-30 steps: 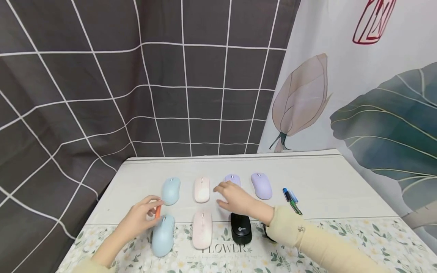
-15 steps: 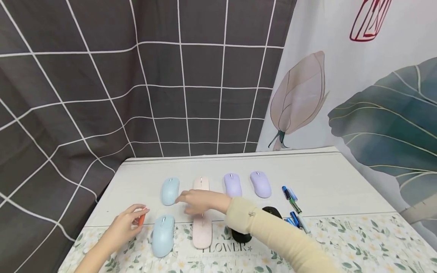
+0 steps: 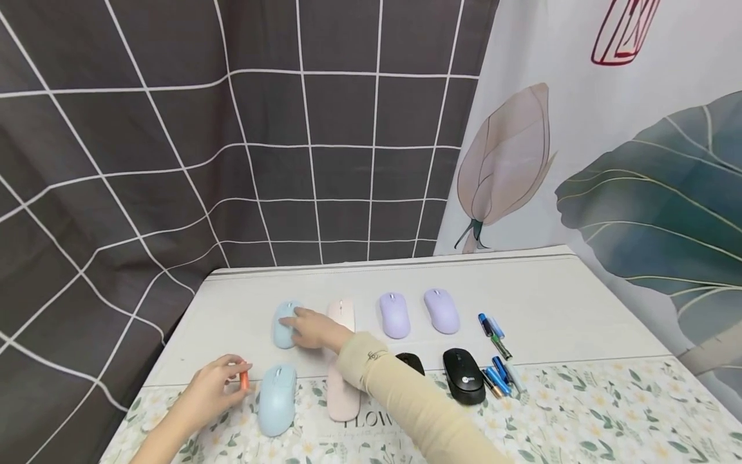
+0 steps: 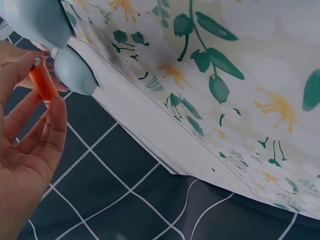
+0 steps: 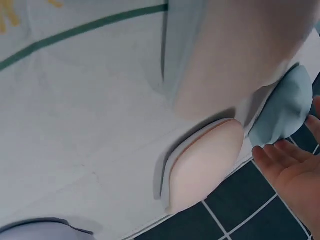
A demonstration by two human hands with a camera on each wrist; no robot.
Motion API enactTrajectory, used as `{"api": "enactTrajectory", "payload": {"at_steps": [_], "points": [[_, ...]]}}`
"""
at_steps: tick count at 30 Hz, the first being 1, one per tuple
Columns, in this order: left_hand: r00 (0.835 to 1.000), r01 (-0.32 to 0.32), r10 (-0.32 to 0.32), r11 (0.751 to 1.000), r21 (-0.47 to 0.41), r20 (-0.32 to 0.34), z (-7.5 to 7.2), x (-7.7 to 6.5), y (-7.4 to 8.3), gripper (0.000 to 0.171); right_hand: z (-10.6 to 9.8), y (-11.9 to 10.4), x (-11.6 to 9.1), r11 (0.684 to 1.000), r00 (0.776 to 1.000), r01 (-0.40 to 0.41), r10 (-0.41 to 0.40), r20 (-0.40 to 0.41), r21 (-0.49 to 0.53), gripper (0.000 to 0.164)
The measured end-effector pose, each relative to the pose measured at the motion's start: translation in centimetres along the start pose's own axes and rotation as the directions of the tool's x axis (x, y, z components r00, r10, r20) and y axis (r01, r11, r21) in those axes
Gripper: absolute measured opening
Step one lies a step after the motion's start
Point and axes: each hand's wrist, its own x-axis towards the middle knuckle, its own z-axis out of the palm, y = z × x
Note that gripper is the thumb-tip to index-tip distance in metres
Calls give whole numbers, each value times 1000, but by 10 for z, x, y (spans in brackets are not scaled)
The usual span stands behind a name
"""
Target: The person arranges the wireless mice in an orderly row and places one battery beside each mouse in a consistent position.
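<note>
dark cloth with white grid lines (image 3: pixel 342 174) hangs behind the table (image 3: pixel 539 290), and pale cloth with a printed bud and a big leaf (image 3: pixel 649 206) covers the right side. the table's near part carries a floral print, partly hidden lettering on it. at the left, the left hand (image 3: pixel 209 390) pinches an orange battery (image 4: pixel 43 82) between thumb and fingers, its metal tip showing, held just beside the near blue mouse (image 3: pixel 277 403). the right hand (image 3: pixel 315 330) reaches across to the far blue mouse (image 3: pixel 282 336), fingers parted and fairly straight, overlapping its right side in the head view; whether they grip it, i cannot tell. under and beside that cream sleeve (image 3: pixel 417 403) lie the far pink mouse (image 3: pixel 341 311) and the near pink mouse (image 3: pixel 342 401), both partly hidden. two purple mice (image 3: pixel 395 316) sit side by side in the far row. nearer, one black mouse (image 3: pixel 464 377) is in full view, while another black mouse (image 3: pixel 411 360) mostly disappears behind the sleeve. to the right lie two small groups of slim cylinders (image 3: pixel 500 377), blue, green and pale, one group just beside the fully visible black mouse, the other farther back.
</note>
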Motion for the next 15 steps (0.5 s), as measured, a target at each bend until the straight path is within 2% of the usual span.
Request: {"api": "enactTrajectory", "payload": {"at_steps": [4, 8, 15], "points": [[999, 35, -35, 999, -12, 17, 0, 0, 1, 34, 5, -2, 7, 999, 998, -27, 26, -57, -23, 40], [998, 53, -52, 998, -17, 39, -2, 5, 0, 34, 5, -7, 12, 999, 995, -39, 37, -92, -22, 38], [997, 24, -23, 1000, -9, 73, -4, 34, -2, 31, -1, -10, 11, 996, 994, -84, 84, -68, 2, 37]]}}
